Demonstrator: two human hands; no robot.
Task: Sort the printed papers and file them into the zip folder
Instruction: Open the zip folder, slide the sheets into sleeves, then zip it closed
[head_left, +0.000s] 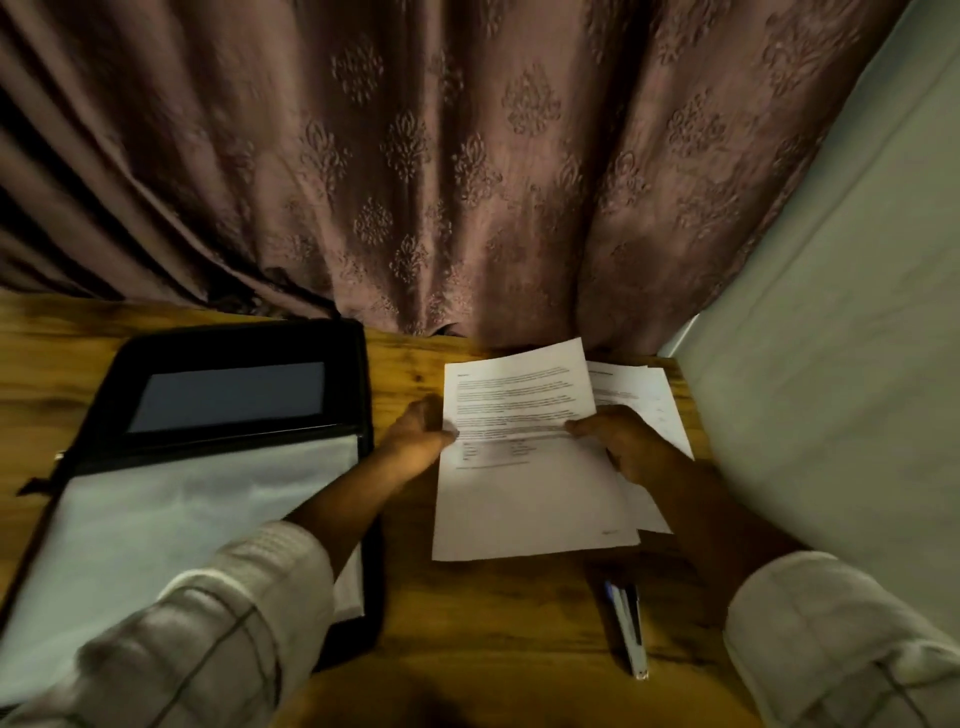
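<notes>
**A:** How far along is the filing?

**B:** Early, I'd judge. The left hand (415, 434) pinches the left edge of a printed sheet (524, 499), thumb on top over the text. The right hand (623, 441) grips the opposite edge the same way. So both hands are closed on that one page, which spans the gap between them, its far end tilted up off the wooden desk (467, 613).

**A:** And the other papers?

**B:** A loose pile of printed papers (644, 389) lies under and just beyond the right hand, fanned out and not squared. At least one more edge peeks out below the held page on the right-hand side. I can't tell how many sheets there are.

**A:** Has anything gone into the folder?

**B:** The black zip folder (362, 374) lies unzipped and spread flat, outward of the left hand, with the left forearm crossing its near corner. Its far half shows a dark pocket and its near half a pale surface. Whether that is filed paper or only a lining, I can't say.

**A:** So what's left?

**B:** Most of it, by the look of things: this page is being read or sorted, not filed. It has to cross to the left-hand side, the pile must follow, and the zip needs closing. A pen (628, 629) lies beside the right forearm, not in play.
</notes>
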